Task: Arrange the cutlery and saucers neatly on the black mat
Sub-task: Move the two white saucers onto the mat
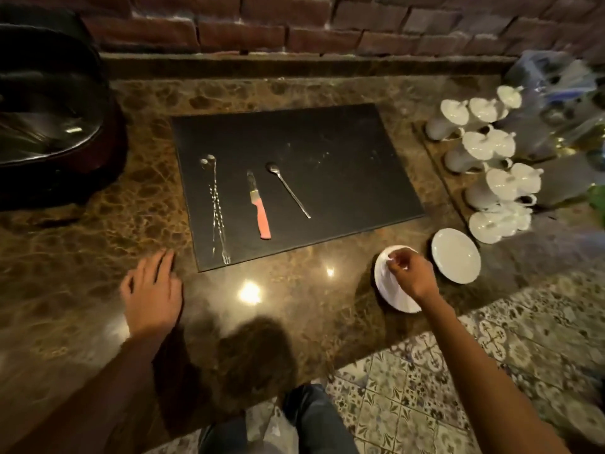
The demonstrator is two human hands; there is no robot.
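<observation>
A black mat lies on the brown marble counter. On its left part lie two long twisted steel utensils, a knife with a pink handle and a long steel spoon, side by side. Off the mat, at the counter's right front, sit two white saucers: one under my right hand, whose fingers pinch its far rim, and a second saucer just to the right. My left hand rests flat on the counter left of the mat, fingers apart, holding nothing.
White teapots and lidded pots crowd a strip at the right of the mat, with plastic-wrapped items behind them. A dark sink basin sits at the left. A brick wall backs the counter. Patterned floor tiles show below the counter edge.
</observation>
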